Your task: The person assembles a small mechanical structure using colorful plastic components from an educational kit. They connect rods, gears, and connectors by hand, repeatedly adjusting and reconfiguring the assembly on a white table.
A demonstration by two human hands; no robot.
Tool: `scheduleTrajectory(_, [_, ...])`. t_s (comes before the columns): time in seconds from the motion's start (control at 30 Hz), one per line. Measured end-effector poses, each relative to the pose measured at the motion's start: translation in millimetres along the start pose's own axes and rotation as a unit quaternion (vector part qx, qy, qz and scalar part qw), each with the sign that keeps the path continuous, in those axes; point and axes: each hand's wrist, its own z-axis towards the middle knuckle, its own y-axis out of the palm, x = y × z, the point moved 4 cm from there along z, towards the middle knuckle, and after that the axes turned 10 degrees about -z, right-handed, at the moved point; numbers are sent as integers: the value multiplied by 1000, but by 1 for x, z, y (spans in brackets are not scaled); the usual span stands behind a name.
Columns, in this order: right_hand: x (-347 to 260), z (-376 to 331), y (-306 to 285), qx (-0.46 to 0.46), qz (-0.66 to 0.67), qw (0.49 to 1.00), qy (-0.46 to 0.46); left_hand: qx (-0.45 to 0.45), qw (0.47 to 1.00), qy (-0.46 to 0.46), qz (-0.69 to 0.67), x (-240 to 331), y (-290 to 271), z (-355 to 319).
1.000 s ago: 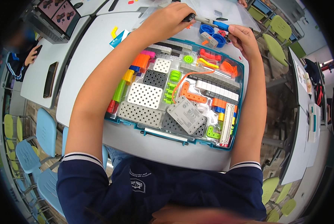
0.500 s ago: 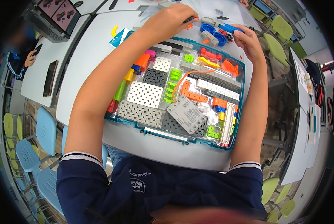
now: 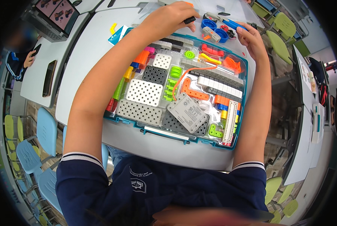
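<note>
- Pinched between thumb and fingers of the left hand (image 3: 173, 18): small black piece (image 3: 190, 20), past the far edge of the teal case (image 3: 209, 143).
- Held in the half-curled right hand (image 3: 253, 39), near the worktop's (image 3: 93, 45) right edge: blue-handled tool (image 3: 234, 25).
- Between both: blue rings (image 3: 222, 36).

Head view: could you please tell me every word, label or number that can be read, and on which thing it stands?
Navy shirt: pale lettering above a crest; wording withheld.
Teal-and-white card: large white letters; wording withheld.
Grey block: printed label, mostly too small to read.
Laptop screen: pictures; any text is too small.
Small black piece in the left hand: no print visible.
</note>
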Motion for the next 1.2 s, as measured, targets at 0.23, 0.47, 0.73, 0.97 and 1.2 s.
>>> scheduleTrajectory(0.23, [-16, 3, 8, 43, -104, 994, -17, 167, 935, -264, -166, -20, -15, -3])
scheduleTrajectory(0.47, [-27, 5, 24, 38, -170, 984, -29, 251, 846, -323, -341, -67, -2, -22])
scheduleTrajectory(0.73, [-28, 11, 32, 29, -165, 985, -35, 204, 715, -458, -488, -88, 16, -42])
scheduleTrajectory(0.97, [-25, 12, 25, 91, -146, 984, -54, 277, 655, -397, -580, -80, 18, -37])
scheduleTrajectory(1.2, [-9, 28, -1, 121, 123, 985, 11, 324, 623, -376, -604, -88, 18, -37])
